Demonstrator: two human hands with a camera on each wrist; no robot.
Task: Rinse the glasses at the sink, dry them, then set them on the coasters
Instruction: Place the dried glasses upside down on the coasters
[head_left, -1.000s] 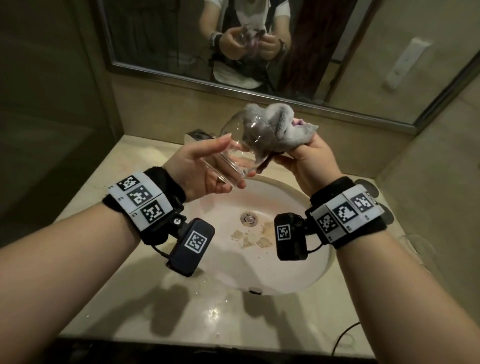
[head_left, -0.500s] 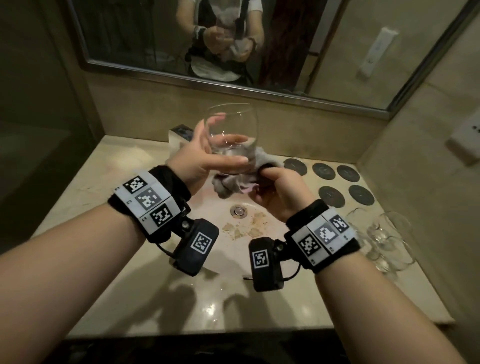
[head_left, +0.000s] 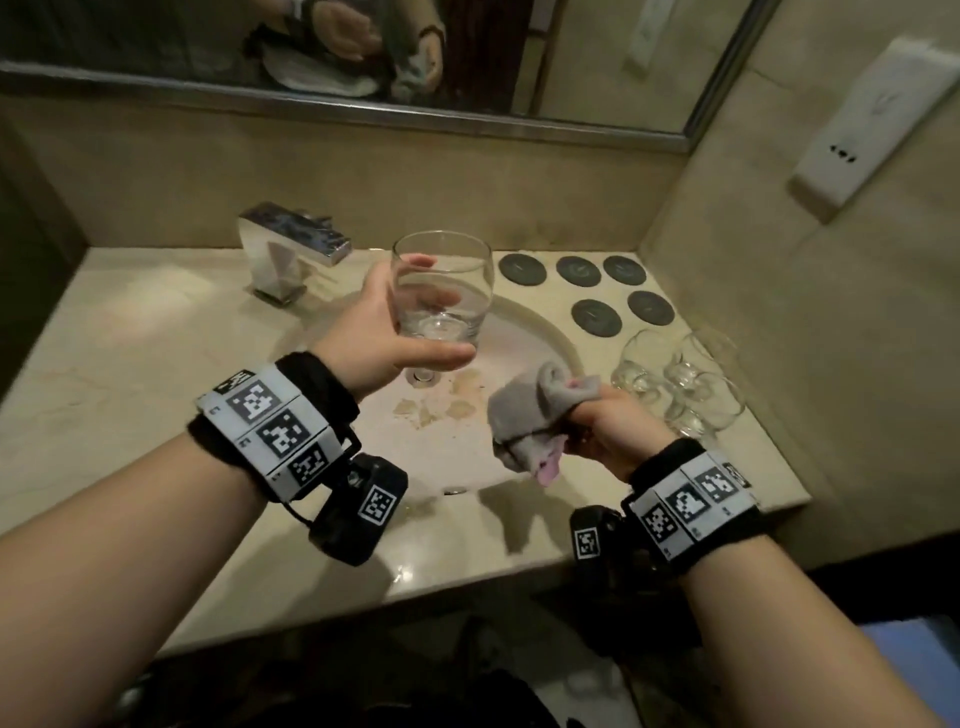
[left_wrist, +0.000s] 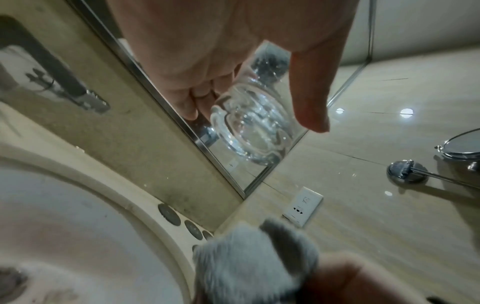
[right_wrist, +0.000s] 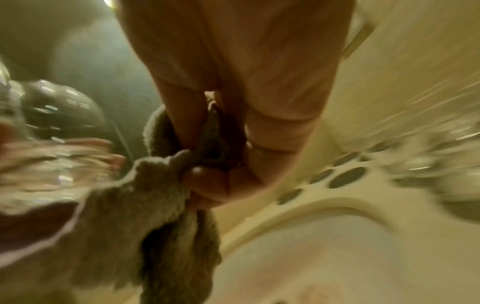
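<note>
Beige stone counter (head_left: 156, 338), sunken basin (head_left: 519, 332), mirror (head_left: 597, 57) behind, wall right. Left hand (head_left: 382, 332) grips upright glass (head_left: 441, 288) above basin. Right hand (head_left: 610, 431) clenches grey cloth (head_left: 535, 410). Five dark coasters (head_left: 596, 317) sit bare at the back right corner; other glasses (head_left: 675, 382) crowd the right edge.

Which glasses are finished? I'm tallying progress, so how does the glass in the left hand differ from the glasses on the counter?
The held glass is upright in the left hand above the sink; the counter glasses lie clustered near the coasters. The held one stands alone; those touch. All are clear and stemless.
</note>
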